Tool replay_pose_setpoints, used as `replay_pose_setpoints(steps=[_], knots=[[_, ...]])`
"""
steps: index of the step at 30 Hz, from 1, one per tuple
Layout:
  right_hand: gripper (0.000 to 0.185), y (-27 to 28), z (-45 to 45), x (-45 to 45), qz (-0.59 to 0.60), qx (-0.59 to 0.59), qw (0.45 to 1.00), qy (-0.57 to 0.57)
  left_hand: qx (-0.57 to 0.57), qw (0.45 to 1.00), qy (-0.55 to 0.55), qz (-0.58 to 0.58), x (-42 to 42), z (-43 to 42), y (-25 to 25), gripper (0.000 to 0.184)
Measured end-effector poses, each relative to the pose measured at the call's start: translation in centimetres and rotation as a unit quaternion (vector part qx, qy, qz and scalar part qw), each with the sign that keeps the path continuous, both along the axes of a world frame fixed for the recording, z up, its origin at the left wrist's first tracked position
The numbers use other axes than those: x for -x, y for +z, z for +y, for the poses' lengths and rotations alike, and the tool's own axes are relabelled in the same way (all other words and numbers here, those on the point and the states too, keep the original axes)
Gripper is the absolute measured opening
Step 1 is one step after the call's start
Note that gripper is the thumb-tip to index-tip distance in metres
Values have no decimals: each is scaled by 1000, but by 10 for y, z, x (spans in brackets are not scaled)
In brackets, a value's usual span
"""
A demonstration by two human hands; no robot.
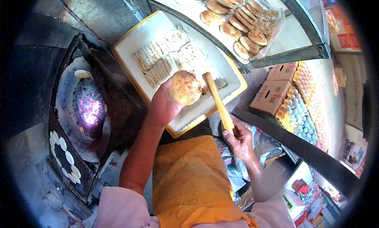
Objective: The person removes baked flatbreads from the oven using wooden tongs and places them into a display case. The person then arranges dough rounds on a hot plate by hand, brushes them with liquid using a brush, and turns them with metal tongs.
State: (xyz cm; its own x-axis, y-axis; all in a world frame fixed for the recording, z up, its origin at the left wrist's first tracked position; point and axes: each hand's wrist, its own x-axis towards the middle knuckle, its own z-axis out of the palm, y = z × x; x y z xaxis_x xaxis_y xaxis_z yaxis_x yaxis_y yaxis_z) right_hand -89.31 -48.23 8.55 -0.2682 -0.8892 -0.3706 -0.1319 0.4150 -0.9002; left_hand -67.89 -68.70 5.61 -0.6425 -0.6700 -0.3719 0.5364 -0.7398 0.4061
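- Flatbread (184, 87) is up over the near part of the tray (132, 44), browned face toward the camera; it's roundish, so I can't pick out a real long axis.
- Left hand (164, 105) has it gripped at its left edge, thumb showing, rest of the fingers pretty much hidden behind it.
- Right hand (238, 139) is wrapped round the bottom end of a wooden stick (218, 99). Long axis runs up and a bit left, top end over the tray's right part, just beside the bread.
- Room-wise: there's bare tray floor between the bread and the near yellow rim. Display case (290, 56) crowds the upper right side, oven (65, 94) sits well off left.
- Bread covers some of the pale strips (160, 72). Can't tell if the stick's top end touches anything. Right forearm's partly smudged out, and black corners cut off the edges.
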Motion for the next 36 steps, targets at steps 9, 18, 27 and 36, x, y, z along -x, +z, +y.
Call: replay_pose_setpoints(steps=[9, 18, 27, 36], knots=[[50, 3, -11, 15, 5, -32, 999, 42, 129, 983, -6, -129, 12, -1, 3, 45], [52, 5, -25, 21, 57, -64, 995, 59, 42, 995, -28, -89, 2, -6, -23, 40], [35, 3, -112, 34, -236, -71, 965, -87, -146, 978, 81, -123, 0, -35, -46, 52], [39, -29, -230, 66, -365, -109, 913, -148, 21, 967, 97, -235, 51, -135, -19, 50]])
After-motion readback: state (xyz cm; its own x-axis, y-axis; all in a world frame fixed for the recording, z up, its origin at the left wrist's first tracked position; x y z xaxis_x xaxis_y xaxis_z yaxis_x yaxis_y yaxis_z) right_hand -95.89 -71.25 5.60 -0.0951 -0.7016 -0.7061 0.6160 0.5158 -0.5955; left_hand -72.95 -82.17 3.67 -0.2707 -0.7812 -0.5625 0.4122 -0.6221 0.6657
